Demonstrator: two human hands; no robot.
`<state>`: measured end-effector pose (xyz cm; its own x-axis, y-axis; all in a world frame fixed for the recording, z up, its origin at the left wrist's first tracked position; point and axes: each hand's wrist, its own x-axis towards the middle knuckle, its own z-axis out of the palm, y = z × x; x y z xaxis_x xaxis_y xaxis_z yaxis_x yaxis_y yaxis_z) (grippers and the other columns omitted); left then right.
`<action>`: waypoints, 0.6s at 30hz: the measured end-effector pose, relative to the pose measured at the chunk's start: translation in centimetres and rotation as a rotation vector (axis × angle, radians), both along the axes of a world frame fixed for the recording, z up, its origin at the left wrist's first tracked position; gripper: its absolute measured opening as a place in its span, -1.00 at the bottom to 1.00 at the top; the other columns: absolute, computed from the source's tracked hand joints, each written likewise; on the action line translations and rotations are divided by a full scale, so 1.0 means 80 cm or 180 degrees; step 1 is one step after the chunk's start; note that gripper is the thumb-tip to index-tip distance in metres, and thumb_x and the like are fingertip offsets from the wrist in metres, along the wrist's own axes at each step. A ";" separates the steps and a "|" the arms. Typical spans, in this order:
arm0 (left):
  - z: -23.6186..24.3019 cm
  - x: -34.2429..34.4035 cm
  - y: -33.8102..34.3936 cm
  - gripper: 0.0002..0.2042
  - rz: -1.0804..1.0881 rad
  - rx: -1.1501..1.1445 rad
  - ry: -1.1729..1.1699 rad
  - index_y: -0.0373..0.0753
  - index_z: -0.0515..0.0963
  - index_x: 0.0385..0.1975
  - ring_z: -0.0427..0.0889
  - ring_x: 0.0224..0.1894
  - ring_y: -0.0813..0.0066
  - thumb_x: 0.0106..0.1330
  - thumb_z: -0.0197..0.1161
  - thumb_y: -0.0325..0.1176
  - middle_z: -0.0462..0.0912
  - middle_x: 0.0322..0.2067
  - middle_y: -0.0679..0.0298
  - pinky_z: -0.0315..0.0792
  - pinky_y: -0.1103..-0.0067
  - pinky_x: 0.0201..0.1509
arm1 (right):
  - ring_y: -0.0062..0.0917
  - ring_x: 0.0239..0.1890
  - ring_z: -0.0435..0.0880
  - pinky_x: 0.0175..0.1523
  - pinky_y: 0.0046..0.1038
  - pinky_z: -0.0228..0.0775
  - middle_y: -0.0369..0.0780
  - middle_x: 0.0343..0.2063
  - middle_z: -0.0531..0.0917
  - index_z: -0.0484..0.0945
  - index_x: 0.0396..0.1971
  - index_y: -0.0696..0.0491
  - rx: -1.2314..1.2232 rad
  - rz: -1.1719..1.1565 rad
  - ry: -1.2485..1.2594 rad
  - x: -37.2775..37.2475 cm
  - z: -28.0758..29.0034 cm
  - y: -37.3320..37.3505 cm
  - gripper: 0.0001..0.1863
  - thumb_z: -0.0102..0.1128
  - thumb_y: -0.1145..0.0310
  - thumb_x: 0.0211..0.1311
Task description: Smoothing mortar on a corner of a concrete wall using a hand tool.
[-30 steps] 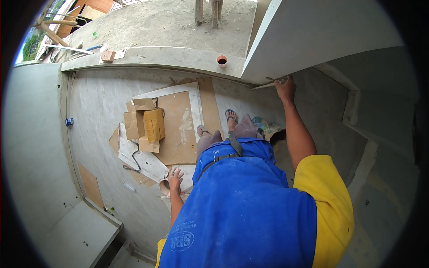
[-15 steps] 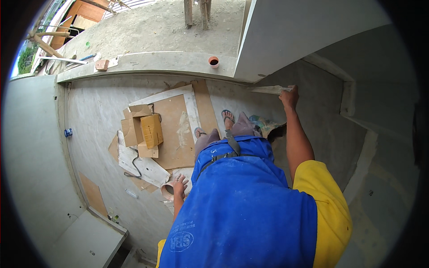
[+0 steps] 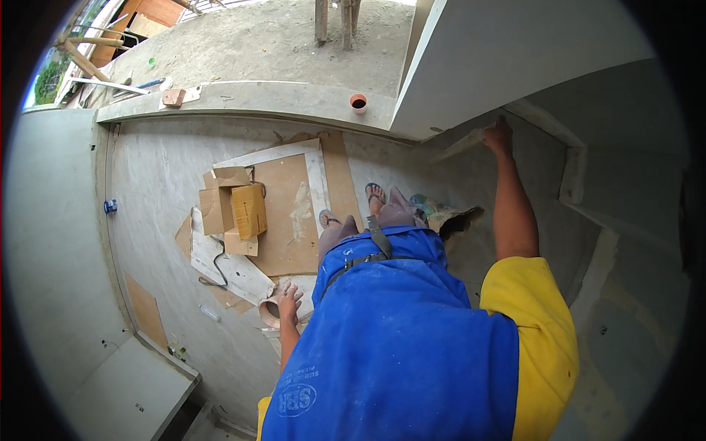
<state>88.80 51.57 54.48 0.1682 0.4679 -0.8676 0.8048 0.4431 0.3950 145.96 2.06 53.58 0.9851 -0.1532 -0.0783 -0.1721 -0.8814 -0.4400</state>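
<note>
While I scan from left to right, I log these lines:

Floor left: cardboard boxes (image 3: 234,209) lie on flat sheets of cardboard (image 3: 294,213), seemingly spread to shield the concrete floor (image 3: 151,184).

Left hand: my left hand (image 3: 288,299) hangs low, fingers curled over the rim of a small round container (image 3: 269,312), gripping it, probably so its contents are within reach.

Feet: sandalled feet (image 3: 375,195) stand beside the sheets.

Right hand: my right hand (image 3: 501,137) reaches up, clenched on a flat trowel (image 3: 460,145), blade pressed against the grey wall (image 3: 529,51) near its lower edge.

Spacing: trowel and container are well apart, one high right, one low left.
</note>
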 end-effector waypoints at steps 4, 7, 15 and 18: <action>-0.010 -0.033 -0.006 -0.45 0.0111 -0.0152 0.0143 -0.12 0.24 0.29 0.58 0.02 0.23 0.34 0.15 -0.13 0.48 0.12 0.18 0.35 0.32 0.02 | 0.12 0.01 0.52 0.07 -0.05 0.39 0.21 -0.14 0.57 0.37 -0.06 0.21 -0.0058 -0.0035 0.0202 0.020 0.012 0.014 -0.61 0.04 0.43 0.07; -0.008 -0.052 -0.012 -0.45 0.0032 -0.0062 0.0060 -0.12 0.24 0.30 0.57 0.02 0.22 0.34 0.14 -0.13 0.48 0.13 0.18 0.35 0.32 0.01 | 0.14 0.02 0.49 0.09 -0.02 0.37 0.23 -0.11 0.55 0.33 0.00 0.20 0.0117 0.0002 0.0047 0.030 0.007 0.032 -0.59 0.00 0.45 0.10; 0.012 -0.027 -0.003 -0.45 0.0299 -0.0019 0.0067 -0.14 0.24 0.30 0.57 0.04 0.21 0.35 0.14 -0.13 0.47 0.15 0.14 0.34 0.26 0.10 | -0.03 0.04 0.51 0.08 -0.14 0.41 0.04 -0.03 0.57 0.43 0.06 0.13 -0.0498 0.0663 -0.0189 0.061 -0.086 0.019 -0.50 0.07 0.11 0.21; 0.013 -0.024 0.002 -0.45 0.0180 0.0105 0.0066 -0.13 0.22 0.31 0.58 0.02 0.21 0.36 0.14 -0.13 0.47 0.14 0.13 0.39 0.33 0.03 | -0.08 0.12 0.46 0.16 -0.15 0.34 0.00 0.04 0.52 0.43 0.08 0.10 -0.0034 0.0967 -0.0482 0.057 -0.074 0.041 -0.46 0.10 0.04 0.21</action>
<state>86.91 51.72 55.55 0.1228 0.5044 -0.8547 0.7870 0.4752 0.3935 150.53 5.32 47.62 0.9862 0.1491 0.0723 0.1657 -0.8871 -0.4309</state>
